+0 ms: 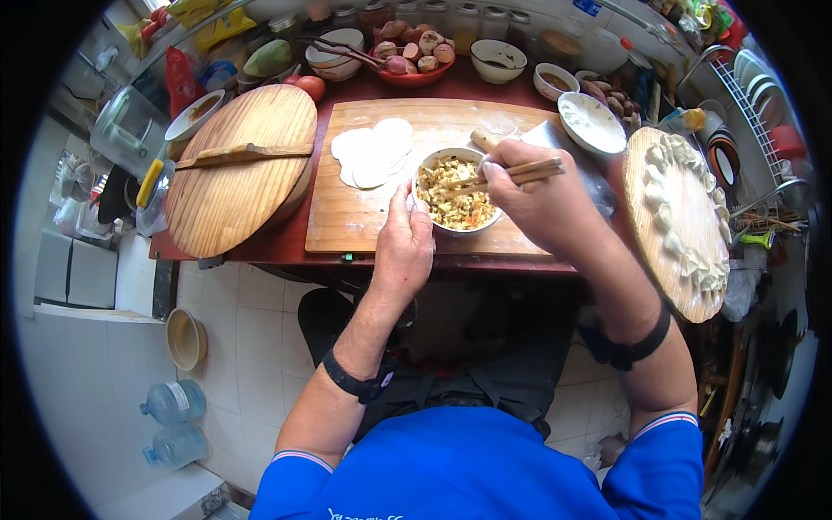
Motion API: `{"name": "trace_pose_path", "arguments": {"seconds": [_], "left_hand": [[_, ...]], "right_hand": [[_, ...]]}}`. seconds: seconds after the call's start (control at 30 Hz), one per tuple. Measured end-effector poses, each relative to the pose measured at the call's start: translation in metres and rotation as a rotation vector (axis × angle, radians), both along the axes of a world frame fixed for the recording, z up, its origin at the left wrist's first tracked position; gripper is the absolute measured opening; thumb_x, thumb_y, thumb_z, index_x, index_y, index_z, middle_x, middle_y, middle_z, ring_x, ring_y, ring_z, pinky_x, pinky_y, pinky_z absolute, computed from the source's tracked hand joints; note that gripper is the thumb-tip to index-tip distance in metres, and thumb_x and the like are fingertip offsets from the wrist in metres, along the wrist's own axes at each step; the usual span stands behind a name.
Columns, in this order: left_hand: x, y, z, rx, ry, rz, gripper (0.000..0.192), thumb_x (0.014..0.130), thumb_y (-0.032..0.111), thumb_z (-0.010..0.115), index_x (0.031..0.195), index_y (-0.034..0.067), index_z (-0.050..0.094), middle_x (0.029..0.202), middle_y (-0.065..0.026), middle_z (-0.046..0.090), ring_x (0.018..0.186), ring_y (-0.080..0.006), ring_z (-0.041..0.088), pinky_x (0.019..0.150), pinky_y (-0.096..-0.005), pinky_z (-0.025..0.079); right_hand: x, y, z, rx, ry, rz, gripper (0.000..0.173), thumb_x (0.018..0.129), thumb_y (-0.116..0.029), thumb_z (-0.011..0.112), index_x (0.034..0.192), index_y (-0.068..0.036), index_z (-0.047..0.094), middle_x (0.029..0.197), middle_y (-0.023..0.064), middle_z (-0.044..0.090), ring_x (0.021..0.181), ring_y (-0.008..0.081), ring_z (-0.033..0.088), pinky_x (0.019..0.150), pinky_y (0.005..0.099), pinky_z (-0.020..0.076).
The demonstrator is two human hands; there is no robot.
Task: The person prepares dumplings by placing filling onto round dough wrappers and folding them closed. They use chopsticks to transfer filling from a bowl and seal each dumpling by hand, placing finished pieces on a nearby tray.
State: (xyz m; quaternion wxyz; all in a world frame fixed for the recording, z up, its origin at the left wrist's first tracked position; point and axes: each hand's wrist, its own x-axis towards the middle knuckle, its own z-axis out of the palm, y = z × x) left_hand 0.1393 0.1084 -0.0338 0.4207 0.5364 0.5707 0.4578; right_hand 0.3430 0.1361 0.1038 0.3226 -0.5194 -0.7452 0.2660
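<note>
A white bowl (467, 229) of chopped filling (455, 201) with yellow, green and orange bits rests on the wooden cutting board (351, 224). My left hand (406, 244) steadies the bowl's left side, thumb near the rim. Gripped in my right hand (536, 188) is a pair of wooden chopsticks (526, 172), their tips down in the filling. Round white dough wrappers (374, 153) overlap in a pile left of the bowl. Partly hidden behind my right hand lies a wooden rolling pin (484, 138). A metal blade (546, 136) shows beyond that hand.
A round wooden board (640, 247) at right carries a ring of folded dumplings (663, 218). At left sits a round wooden lid (240, 195). Behind the cutting board stand a bowl of flour (591, 121), a red basin (416, 78) of root vegetables and a small sauce bowl (554, 80).
</note>
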Motion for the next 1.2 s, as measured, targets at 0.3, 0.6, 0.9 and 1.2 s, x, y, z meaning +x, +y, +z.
{"name": "trace_pose_path", "arguments": {"seconds": [0.3,0.6,0.9,1.2], "left_hand": [[-0.001,0.002,-0.006,0.053,0.047,-0.013,0.058,0.12,0.024,0.045,0.169,-0.007,0.036,0.113,-0.017,0.068,0.093,-0.0203,0.062,0.081,-0.0343,0.054],[0.0,0.0,-0.003,0.023,-0.009,-0.02,0.058,0.118,0.023,0.046,0.166,-0.009,0.038,0.142,-0.0358,0.068,0.131,-0.0414,0.071,0.109,-0.0471,0.057],[-0.001,0.002,-0.013,0.071,0.062,-0.019,0.06,0.12,0.024,0.045,0.17,-0.007,0.034,0.108,-0.0135,0.067,0.083,-0.0153,0.06,0.074,-0.0316,0.054],[0.001,0.002,-0.009,0.09,0.026,-0.011,0.058,0.121,0.025,0.045,0.169,-0.007,0.035,0.102,-0.0071,0.066,0.074,-0.009,0.057,0.066,-0.0268,0.052]], "right_hand": [[0.015,0.01,0.015,0.096,0.061,-0.008,0.018,0.105,-0.014,0.07,0.096,0.002,0.072,0.07,0.0139,0.071,0.066,0.0189,0.072,0.064,0.037,0.0587],[0.019,-0.002,0.01,0.024,0.033,0.122,0.017,0.105,-0.016,0.072,0.1,0.0,0.075,0.076,0.0132,0.071,0.069,0.0171,0.068,0.066,0.0342,0.0577],[0.034,0.022,0.004,-0.094,-0.106,-0.02,0.016,0.11,-0.01,0.068,0.111,0.003,0.078,0.093,0.0054,0.075,0.085,0.0085,0.068,0.077,0.0276,0.0563],[0.03,0.003,0.019,0.091,0.174,0.095,0.019,0.108,-0.014,0.069,0.103,0.003,0.077,0.081,0.0088,0.075,0.074,0.0108,0.067,0.068,0.0317,0.0565]]}}
